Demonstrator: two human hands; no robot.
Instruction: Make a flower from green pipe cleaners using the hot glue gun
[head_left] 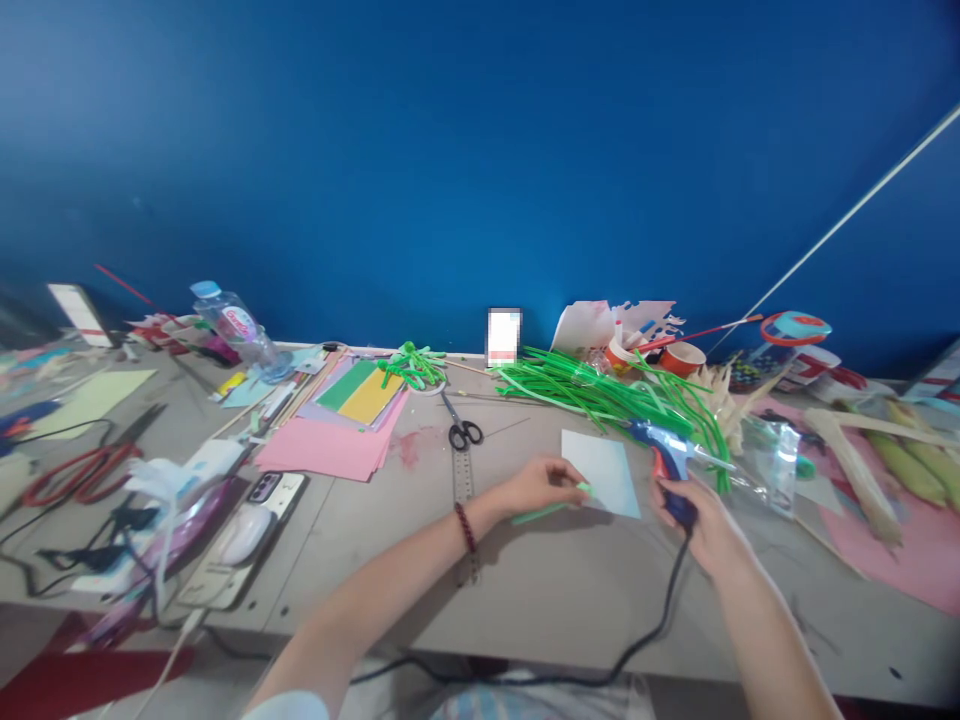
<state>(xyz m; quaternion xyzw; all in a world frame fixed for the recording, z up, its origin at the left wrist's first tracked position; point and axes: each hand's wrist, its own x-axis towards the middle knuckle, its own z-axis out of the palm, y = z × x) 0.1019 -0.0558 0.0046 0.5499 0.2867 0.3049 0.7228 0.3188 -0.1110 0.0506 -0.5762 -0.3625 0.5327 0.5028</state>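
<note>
My left hand [541,485] is closed in a pinch on a short green stick [553,510] that lies low over the table, next to a pale blue paper square [604,470]. A beaded bracelet sits on that wrist. My right hand [701,525] grips the dark handle of a blue and red glue gun [664,455], whose nozzle points left above the paper. Its black cord [660,610] trails off the table's front edge. A pile of long green pipe cleaners [600,395] lies just behind both hands.
Black scissors [461,430] and a steel ruler [464,480] lie left of my hands. Coloured paper sheets [345,425], a water bottle [240,330], a phone [274,490] and red scissors [82,470] fill the left. Orange cups [679,357], corn husks [900,460] and a plastic bag [772,460] crowd the right.
</note>
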